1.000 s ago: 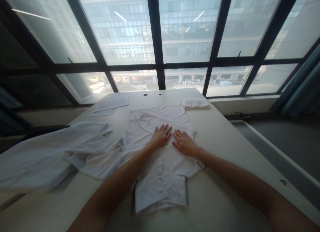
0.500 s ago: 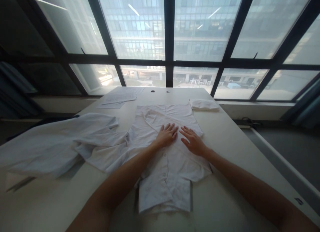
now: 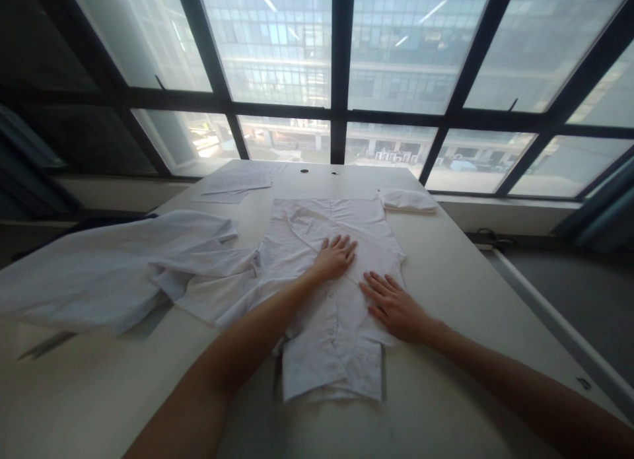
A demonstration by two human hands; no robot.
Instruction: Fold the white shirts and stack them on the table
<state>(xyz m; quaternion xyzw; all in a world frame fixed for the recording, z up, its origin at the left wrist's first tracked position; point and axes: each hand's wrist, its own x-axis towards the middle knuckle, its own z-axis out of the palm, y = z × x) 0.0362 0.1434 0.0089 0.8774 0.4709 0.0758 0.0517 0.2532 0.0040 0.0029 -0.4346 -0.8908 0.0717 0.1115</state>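
A white buttoned shirt [image 3: 317, 366] lies spread on the white table, its row of buttons running down the middle. My left hand [image 3: 335, 257] rests flat on the shirt's centre, fingers stretched out. Lower and to the right, my right hand [image 3: 393, 306] lies palm down on the shirt's right side with its fingers apart. A sleeve reaches out from the shirt's left side toward a loose heap of white cloth [image 3: 119, 267]. Whether that heap belongs to the same shirt I cannot tell.
Sheets of paper [image 3: 238, 180] lie at the far left of the table [image 3: 446, 274]. A folded white cloth [image 3: 409, 201] sits at the far right. Tall windows [image 3: 396, 49] stand behind the table's back edge. A white rail [image 3: 555, 317] runs beside the right edge.
My right hand has slid down and slightly right across the shirt, away from my left hand. The shirt's right side now reaches out less far. My left hand stays almost in place.
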